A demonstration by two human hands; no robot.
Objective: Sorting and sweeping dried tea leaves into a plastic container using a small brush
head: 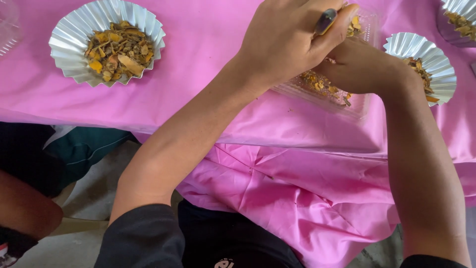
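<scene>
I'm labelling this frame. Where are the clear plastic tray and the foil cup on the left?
Clear plastic tray (359, 106): head view, near right corner of its rim.
Foil cup (67, 37): head view, left fluted wall.

Place: an informal food-portioning spot, more like a market stall or home workbench than a fitted kitchen; exactly which cannot be told.
Bench: covered by a bright pink cloth (208, 44) that hangs loose and creased over the front edge.
Containers: fluted silver foil cups (74, 34) set out apart on the cloth, one at far left, another (436, 59) at right, a third partly seen at the top right corner.
Contents: dried yellow-orange and brown chips (116, 49), like sliced roots or spices.
Tray: a clear plastic tray (347, 106) holding more of the same pieces.
Floor: bare grey concrete (94, 193) under the bench.
Seating: the person sits close against the bench edge, dark clothing in view.
</scene>
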